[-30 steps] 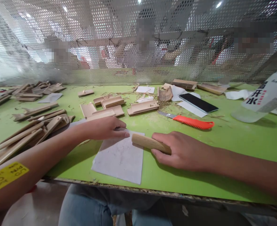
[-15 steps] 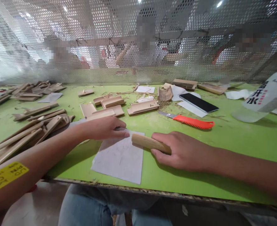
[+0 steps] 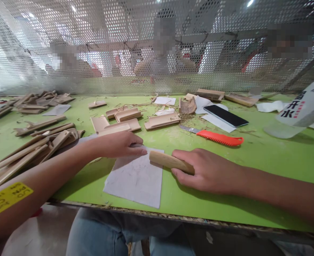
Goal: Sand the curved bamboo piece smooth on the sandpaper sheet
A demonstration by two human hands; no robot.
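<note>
My right hand (image 3: 199, 170) is wrapped over a short rounded piece of bamboo (image 3: 161, 159), whose bare end points left across the right edge of a pale grey sheet of paper (image 3: 138, 179). My left hand (image 3: 123, 144) rests on the far edge of that sheet, thumb stretched towards the bamboo; no held thing shows, and some of its fingers are hidden. Just beyond the right hand lies a knife (image 3: 218, 138) with an orange-red handle, its blade towards the left.
Split bamboo pieces (image 3: 123, 126) lie beyond my left hand, with a heap of bamboo strips (image 3: 36, 153) by my left arm. A phone (image 3: 226, 115) lies on paper, right of it a plastic bottle (image 3: 298, 106). A perforated screen (image 3: 135, 81) stands behind, people beyond it.
</note>
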